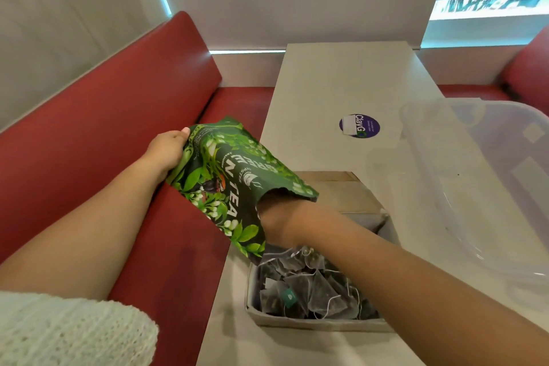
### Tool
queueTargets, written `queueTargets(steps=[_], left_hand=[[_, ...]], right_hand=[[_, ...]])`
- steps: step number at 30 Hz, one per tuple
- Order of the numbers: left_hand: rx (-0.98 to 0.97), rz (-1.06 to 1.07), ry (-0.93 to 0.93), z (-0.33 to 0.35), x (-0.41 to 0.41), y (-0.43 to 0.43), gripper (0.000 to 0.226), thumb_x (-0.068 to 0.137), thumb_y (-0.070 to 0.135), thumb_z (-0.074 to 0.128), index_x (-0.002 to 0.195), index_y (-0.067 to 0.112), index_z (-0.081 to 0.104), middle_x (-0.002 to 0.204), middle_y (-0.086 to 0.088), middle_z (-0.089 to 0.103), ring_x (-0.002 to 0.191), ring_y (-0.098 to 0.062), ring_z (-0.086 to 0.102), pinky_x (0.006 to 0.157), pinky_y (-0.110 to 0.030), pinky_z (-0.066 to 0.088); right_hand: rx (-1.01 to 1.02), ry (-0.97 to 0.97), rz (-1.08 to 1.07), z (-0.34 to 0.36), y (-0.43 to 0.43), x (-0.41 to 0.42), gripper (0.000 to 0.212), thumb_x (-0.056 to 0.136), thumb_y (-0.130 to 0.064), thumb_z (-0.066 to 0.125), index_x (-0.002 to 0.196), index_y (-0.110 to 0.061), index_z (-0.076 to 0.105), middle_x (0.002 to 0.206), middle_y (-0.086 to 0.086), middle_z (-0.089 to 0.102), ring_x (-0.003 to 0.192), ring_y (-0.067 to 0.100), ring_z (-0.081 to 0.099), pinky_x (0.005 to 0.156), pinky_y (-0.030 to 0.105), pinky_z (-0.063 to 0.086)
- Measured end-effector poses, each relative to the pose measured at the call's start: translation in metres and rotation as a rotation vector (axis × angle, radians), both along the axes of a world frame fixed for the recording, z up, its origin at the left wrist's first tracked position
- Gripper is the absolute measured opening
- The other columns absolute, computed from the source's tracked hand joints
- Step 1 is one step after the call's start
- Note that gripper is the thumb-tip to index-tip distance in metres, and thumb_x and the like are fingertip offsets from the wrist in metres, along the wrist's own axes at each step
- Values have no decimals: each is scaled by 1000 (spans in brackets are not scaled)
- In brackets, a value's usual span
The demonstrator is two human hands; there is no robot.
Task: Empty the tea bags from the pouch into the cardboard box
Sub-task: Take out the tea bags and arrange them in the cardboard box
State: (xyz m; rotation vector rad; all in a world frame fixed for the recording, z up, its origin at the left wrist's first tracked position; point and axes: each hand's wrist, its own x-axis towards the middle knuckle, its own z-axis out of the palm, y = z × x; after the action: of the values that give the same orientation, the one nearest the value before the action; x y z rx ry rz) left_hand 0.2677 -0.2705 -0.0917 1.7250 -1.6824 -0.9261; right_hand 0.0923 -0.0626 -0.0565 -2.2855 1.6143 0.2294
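Red padded bench seat (89, 142): left of frame, backrest running to upper centre. Pale grey rectangular table (341, 83): centre. Round purple sticker (359, 126) on tabletop, right of centre. Clear plastic container (475, 172): right edge, on table. White blind (59, 9): upper left.

The grey cardboard box (312, 325) sits on the pale table (341, 83) at lower centre, dark mesh pyramid tea bags (309, 288) heaped in it. The green foil pouch (237, 175) tilts above the box's left edge, the left hand (167, 148) at its upper-left end, the right hand (277, 223) inside its mouth. A clear plastic tub (475, 187) stands right of the box; a red bench (104, 142) runs left of the table
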Motion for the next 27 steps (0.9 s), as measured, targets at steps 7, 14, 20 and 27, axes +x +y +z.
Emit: queueTargets(steps=[7,14,20,27], left_hand=[[23,61,-24,-6,16,-12,42,96,46,43,108,13,67,116,-16,65,109,-34,59,100,-45,44],[64,148,19,-13,40,-17,46,93,50,45,113,14,66,122,-15,62,113,-35,57,102,-47,44],[105,192,107,-12,50,-16,45,95,47,46,120,13,63,121,-14,62,111,-33,58,99,-43,45],[44,148,50,-5,40,-13,46,97,44,44,121,9,62,129,-17,58,117,-34,54,100,-40,42]], right_hand=[[-232,-275,-3,-44,27,-20,28,84,1,58,107,-11,68,116,7,61,95,23,62,81,31,51],[-397,-461,-159,-47,72,-59,22,80,-3,64,93,-18,73,98,-6,66,83,9,63,73,26,54],[-381,-475,-177,-49,92,-71,22,80,-6,69,94,-22,73,95,-9,67,82,3,62,76,16,51],[-491,-436,-139,-23,79,-54,21,87,-18,60,106,-24,68,102,-6,62,92,11,54,79,22,48]])
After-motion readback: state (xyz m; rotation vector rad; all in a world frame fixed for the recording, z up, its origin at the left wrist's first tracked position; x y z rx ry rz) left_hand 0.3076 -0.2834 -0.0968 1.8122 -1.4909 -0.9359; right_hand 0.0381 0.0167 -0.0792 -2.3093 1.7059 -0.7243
